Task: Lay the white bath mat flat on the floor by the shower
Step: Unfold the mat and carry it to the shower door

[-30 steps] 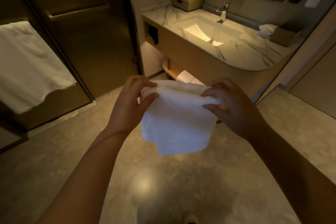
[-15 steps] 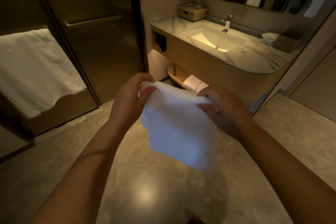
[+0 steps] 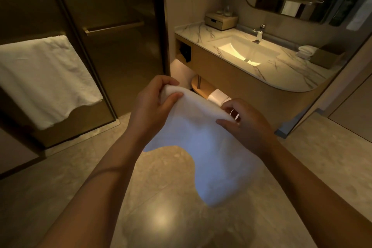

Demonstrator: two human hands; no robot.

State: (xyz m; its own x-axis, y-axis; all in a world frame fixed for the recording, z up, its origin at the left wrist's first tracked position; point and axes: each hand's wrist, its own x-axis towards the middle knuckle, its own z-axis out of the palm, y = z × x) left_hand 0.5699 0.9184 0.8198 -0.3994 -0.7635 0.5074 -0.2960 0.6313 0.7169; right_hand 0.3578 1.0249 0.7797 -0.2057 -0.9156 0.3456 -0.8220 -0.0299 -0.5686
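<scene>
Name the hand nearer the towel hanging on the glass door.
Left. The left hand is right of the hanging towel; the right hand is farther right, by the vanity.

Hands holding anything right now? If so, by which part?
Yes: the white bath mat, held by its top edge. The left hand pinches one upper corner, the right hand the other; the rest hangs loose below.

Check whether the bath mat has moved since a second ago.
Yes. The bath mat has unfolded, its lower edge dropping farther below the sink counter.
</scene>
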